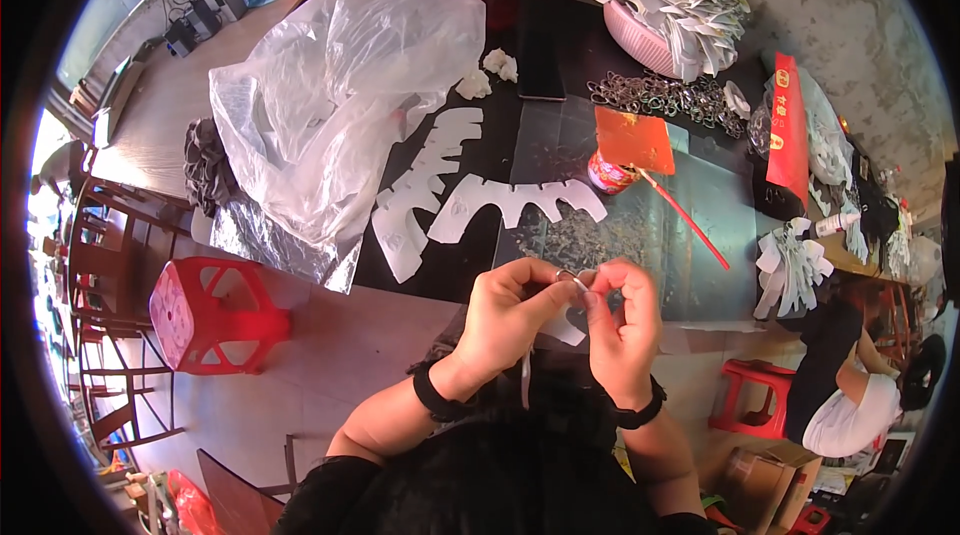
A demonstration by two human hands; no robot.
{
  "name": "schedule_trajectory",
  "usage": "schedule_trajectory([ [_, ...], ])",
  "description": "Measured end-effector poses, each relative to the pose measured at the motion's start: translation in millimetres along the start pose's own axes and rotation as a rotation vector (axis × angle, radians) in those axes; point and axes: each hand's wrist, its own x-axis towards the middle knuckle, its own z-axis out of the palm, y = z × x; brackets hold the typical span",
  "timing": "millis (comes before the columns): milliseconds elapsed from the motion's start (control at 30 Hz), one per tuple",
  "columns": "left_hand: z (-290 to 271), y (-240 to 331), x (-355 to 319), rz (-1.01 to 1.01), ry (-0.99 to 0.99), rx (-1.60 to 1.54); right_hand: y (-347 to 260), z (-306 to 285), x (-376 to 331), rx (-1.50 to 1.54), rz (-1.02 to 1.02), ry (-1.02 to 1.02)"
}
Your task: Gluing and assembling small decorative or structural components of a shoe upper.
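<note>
Left hand (510, 310) and right hand (622, 320) pinch one white cutout (566, 325). Far: scalloped strips (515, 203), plastic bag (335, 85) on worktop (690, 235). Left: red stool (210, 315).

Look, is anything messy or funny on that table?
A bit messy, yes. A big crumpled plastic bag sprawls over the table's left side, and white paper cutouts overflow the pink bowl. A red stick lies slanted. Both hands, left and right, pinch a small white piece.
</note>
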Motion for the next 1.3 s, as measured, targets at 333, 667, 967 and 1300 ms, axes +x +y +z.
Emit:
schedule_trajectory([
  [333, 2, -8, 1, -0.127, 0.008, -0.219, 2, -1, -9, -0.151, -0.095, 0.013],
  [667, 9, -1, 1, 0.485, 0.130, 0.536, -8, -4, 7, -0.253, -0.066, -0.010],
  [967, 16, -5, 1, 0.645, 0.203, 0.614, -13, 5, 2, -0.332, -0.009, 0.068],
  [1300, -14, 9, 9, 0.192, 0.184, 0.206, 3, -16, 9, -0.338, -0.095, 0.172],
])
